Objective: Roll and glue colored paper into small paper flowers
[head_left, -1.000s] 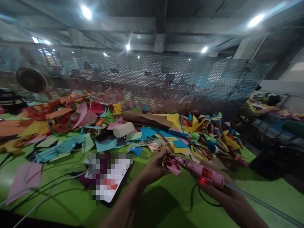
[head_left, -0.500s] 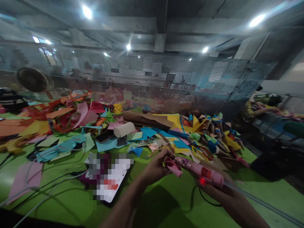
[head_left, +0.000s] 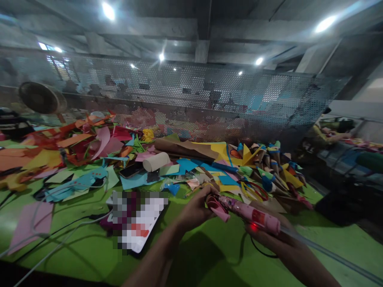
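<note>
My left hand [head_left: 196,211] is closed on a curled piece of pink paper [head_left: 220,209], pinching it near its upper end. In my right hand [head_left: 271,239] lies a pink hot glue gun [head_left: 247,211], a thick pen-like barrel with a red light glowing by its underside. A long translucent glue stick [head_left: 326,253] runs out of its back toward the lower right. The gun's tip meets the pink paper at my left fingers; whether glue is coming out is hidden. Below the gun a dark cord [head_left: 260,249] loops over the green table.
Coloured paper scraps [head_left: 104,143] heap along the back of the green table [head_left: 203,255]. A phone [head_left: 143,227] with a lit screen and several cables lie at left. Several paper cones [head_left: 272,171] sit at back right. A perforated metal screen [head_left: 185,99] stands behind; a person [head_left: 323,133] is at far right.
The view has shifted very slightly. Both hands keep almost the same place, with the glue gun still against the pink paper.
</note>
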Demonstrator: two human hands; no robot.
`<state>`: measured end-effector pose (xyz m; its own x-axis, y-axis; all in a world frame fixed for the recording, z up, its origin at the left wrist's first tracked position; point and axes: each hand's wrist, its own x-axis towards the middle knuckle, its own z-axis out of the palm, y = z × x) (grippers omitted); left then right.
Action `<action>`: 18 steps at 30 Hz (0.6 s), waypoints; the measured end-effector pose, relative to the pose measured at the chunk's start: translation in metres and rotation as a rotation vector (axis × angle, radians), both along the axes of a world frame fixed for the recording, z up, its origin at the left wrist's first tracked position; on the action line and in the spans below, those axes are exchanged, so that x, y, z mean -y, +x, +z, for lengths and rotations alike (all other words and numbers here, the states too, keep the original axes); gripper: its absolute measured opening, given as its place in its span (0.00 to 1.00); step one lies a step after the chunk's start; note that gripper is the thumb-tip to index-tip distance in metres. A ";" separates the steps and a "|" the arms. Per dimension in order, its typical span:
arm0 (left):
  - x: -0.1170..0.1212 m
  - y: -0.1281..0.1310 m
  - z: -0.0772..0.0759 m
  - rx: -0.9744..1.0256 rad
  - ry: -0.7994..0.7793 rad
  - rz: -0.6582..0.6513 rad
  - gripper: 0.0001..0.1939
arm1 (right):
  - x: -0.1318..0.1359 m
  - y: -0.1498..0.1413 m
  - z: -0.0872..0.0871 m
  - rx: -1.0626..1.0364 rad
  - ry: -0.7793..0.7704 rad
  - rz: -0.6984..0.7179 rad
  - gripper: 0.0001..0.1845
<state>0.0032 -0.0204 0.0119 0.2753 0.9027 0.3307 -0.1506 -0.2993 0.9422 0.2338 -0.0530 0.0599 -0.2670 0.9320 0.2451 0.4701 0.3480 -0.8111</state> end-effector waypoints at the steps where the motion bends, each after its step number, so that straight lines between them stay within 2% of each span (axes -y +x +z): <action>1: 0.000 0.000 -0.001 0.009 -0.003 -0.005 0.16 | 0.000 0.001 -0.003 0.001 -0.002 -0.009 0.18; 7: -0.002 0.001 -0.006 0.045 -0.010 -0.012 0.17 | -0.001 0.013 -0.021 -0.063 0.000 -0.177 0.25; 14: -0.003 0.001 -0.006 0.028 0.013 0.005 0.17 | -0.003 0.006 -0.012 -0.021 -0.009 -0.056 0.22; 18: -0.002 0.001 -0.006 0.034 0.021 0.000 0.17 | -0.004 0.010 -0.019 -0.094 -0.046 -0.075 0.26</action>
